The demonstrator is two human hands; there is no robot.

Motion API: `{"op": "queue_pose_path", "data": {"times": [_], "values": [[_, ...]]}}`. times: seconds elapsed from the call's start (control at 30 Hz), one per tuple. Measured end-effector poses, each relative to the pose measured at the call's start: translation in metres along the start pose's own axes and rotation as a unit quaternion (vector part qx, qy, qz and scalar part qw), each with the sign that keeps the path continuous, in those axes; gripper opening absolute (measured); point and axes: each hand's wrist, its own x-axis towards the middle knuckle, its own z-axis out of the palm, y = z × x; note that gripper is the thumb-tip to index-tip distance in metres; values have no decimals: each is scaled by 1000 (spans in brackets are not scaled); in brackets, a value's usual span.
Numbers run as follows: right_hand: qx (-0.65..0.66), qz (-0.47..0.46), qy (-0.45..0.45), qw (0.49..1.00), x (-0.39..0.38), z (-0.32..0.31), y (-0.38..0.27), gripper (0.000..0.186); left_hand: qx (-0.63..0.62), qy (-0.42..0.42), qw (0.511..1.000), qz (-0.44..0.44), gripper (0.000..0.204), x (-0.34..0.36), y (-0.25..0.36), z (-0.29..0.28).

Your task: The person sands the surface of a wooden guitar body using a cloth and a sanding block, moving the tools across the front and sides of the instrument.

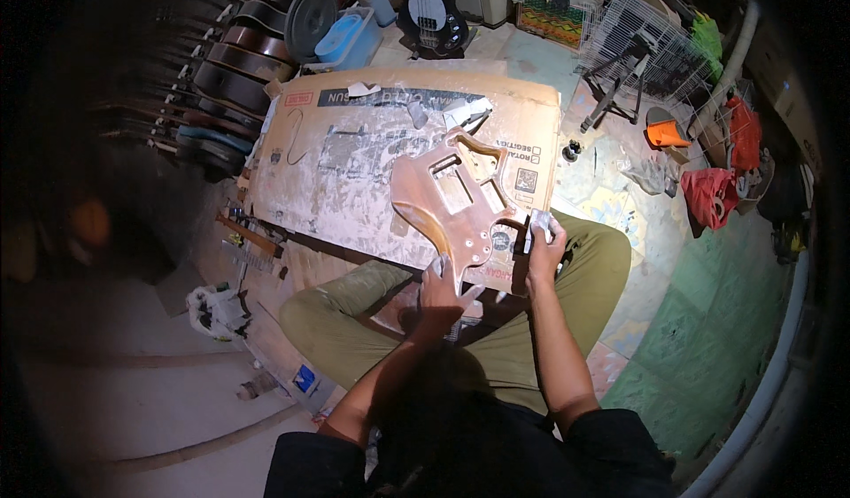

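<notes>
A brown wooden electric guitar body (pixel 462 223) with cut-out cavities and several drilled holes lies on a dusty flattened cardboard sheet (pixel 341 201). At its near horn, my left hand (pixel 443 293) grips the wood, thumb apart on the right and fingers partly hidden at the edge. Just right of the body, my right hand (pixel 544 254) is closed around a small pale grey piece of sandpaper (pixel 538 222), slightly apart from the wood. Scraps of worn paper (pixel 467 113) lie beyond the body's far end.
My crossed legs (pixel 584 254) frame the cardboard's near edge. Several guitar bodies (pixel 232 82) stand in a row at far left. A black guitar (pixel 432 15) stands behind the sheet. Wire racks (pixel 633 33), an orange container (pixel 666 133) and red bags (pixel 708 193) lie to the right.
</notes>
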Motion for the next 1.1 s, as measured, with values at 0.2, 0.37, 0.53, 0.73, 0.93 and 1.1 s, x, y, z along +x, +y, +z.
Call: {"op": "queue_pose_path", "data": {"times": [0.2, 0.37, 0.53, 0.73, 0.93, 1.1], "values": [[35, 47, -5, 998, -2, 4, -7, 45, 134, -87, 949, 271, 102, 27, -9, -23], [38, 56, 5, 998, -2, 2, -11, 44, 176, -151, 927, 294, 104, 74, -22, -40], [66, 87, 14, 994, -1, 2, -11, 43, 178, 3, 973, 148, 108, 123, -53, -49], [130, 105, -2, 986, 2, 3, -1, 42, 135, 90, 987, 21, 110, 162, -59, -56], [182, 111, -2, 977, 1, 5, -6, 42, 199, -68, 966, 154, 119, 152, -18, -55], [177, 162, -7, 971, -10, 10, -31, 42, 179, 97, 978, 55, 119, 216, -40, -51]]}}
